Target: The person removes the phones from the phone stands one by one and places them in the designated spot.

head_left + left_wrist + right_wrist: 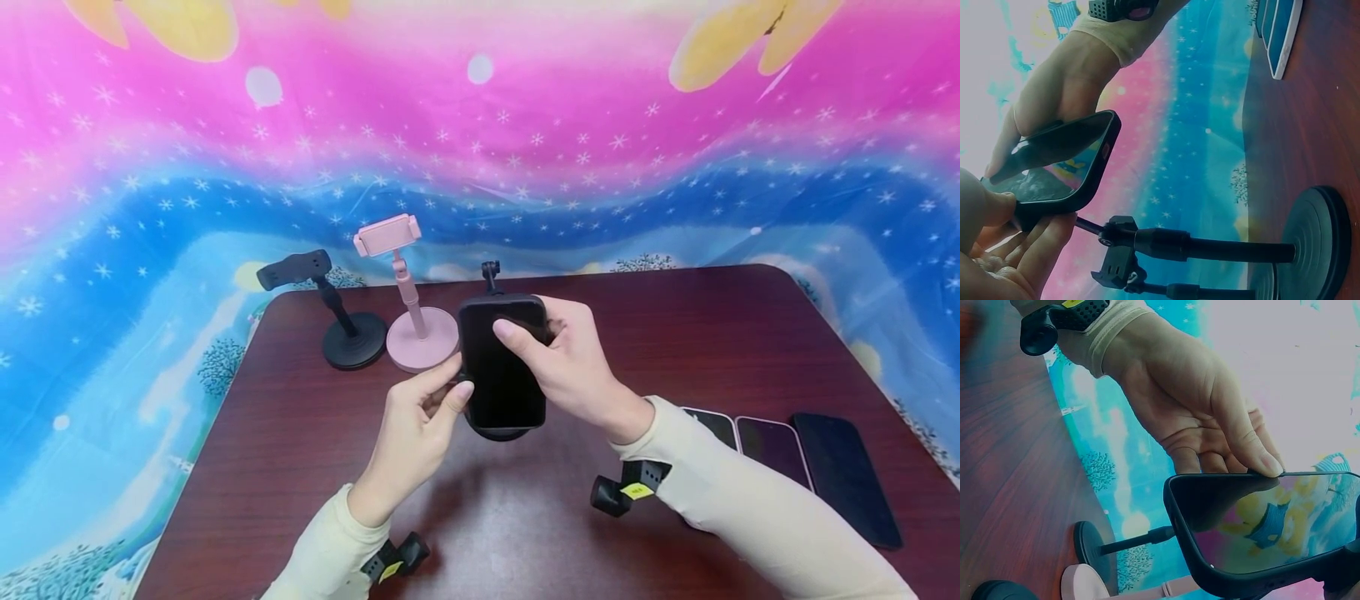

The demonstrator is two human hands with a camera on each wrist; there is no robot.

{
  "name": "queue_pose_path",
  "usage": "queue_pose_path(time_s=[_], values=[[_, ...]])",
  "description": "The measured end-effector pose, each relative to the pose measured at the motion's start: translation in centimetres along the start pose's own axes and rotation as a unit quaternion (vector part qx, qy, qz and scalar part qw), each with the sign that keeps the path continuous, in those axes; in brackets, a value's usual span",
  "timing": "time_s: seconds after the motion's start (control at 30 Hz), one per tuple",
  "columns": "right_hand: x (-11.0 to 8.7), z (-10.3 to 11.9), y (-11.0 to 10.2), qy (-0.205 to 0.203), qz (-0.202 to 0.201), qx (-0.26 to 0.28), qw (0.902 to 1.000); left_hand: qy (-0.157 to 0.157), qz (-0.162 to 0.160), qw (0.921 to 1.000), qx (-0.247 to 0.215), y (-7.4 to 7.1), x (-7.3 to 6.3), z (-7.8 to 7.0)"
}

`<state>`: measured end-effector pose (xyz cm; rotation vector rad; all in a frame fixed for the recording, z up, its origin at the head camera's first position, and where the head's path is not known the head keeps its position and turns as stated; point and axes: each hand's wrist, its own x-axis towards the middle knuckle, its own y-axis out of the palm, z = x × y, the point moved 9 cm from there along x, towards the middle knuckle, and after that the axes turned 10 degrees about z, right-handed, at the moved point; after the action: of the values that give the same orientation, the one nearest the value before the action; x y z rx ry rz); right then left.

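A black-framed smartphone is held upright, its dark screen toward me, in front of a black phone stand with a round base. My left hand pinches its left edge between thumb and fingers. From the right, my right hand grips it, the thumb lying across the upper screen and the other fingers behind. In the left wrist view, the stand's joint is close behind the phone, whose body hides much of the stand in the head view. The right wrist view shows the screen reflecting the cloth.
Left of the phone stand a pink phone stand and another black stand, both with round bases. Three more phones lie at the right, including a dark phone. A patterned cloth hangs behind the reddish-brown table.
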<state>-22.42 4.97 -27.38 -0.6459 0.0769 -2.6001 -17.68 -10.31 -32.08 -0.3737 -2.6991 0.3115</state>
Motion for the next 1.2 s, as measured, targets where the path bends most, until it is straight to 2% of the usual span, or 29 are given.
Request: queue_pose_path(time_s=[0.9, 1.2], values=[[0.6, 0.7, -0.3, -0.016, -0.015, 0.005, 0.9997, 0.008, -0.003, 1.0000, 0.003, 0.0, -0.1, 0.0], [0.7, 1.1, -0.5, -0.030, -0.020, -0.012, 0.9993, -0.002, -0.013, 0.9995, 0.030, -0.1, -0.2, 0.1]])
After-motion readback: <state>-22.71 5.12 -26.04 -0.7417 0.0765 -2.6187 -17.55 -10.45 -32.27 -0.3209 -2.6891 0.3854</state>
